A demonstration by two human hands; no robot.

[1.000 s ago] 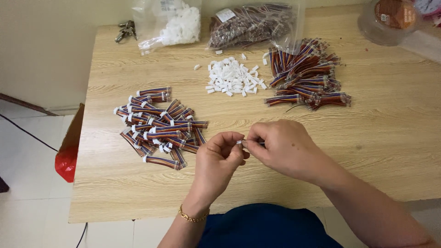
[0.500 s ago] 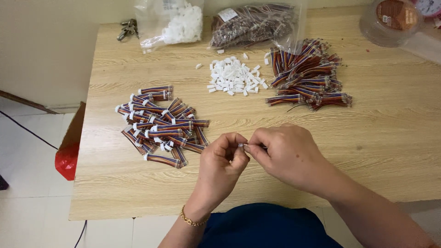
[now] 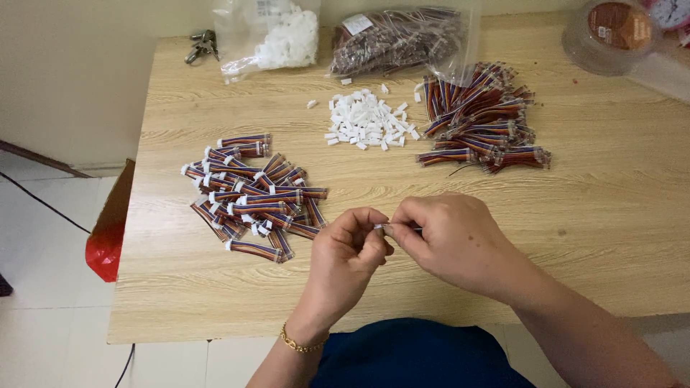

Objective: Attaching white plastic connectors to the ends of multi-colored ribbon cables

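My left hand (image 3: 347,259) and my right hand (image 3: 447,241) meet above the near middle of the wooden table (image 3: 618,237). Between their fingertips sits a small white connector (image 3: 379,227), pinched by the left hand. The right hand pinches thin wires that run into it; the wires are mostly hidden by the fingers. To the left lies a pile of short multicoloured wire bundles with white connectors (image 3: 251,197). Farther back lie a heap of loose white connectors (image 3: 368,121) and a pile of multicoloured wire bundles (image 3: 485,118).
At the table's back edge lie a clear bag of white parts (image 3: 277,36), a clear bag of wire bundles (image 3: 399,39), keys (image 3: 200,44) and a round clear container (image 3: 611,32). A red bag (image 3: 108,241) sits on the floor at the left.
Both hands have stayed together at the same spot, with only small finger movements around the connector. The piles have not moved.
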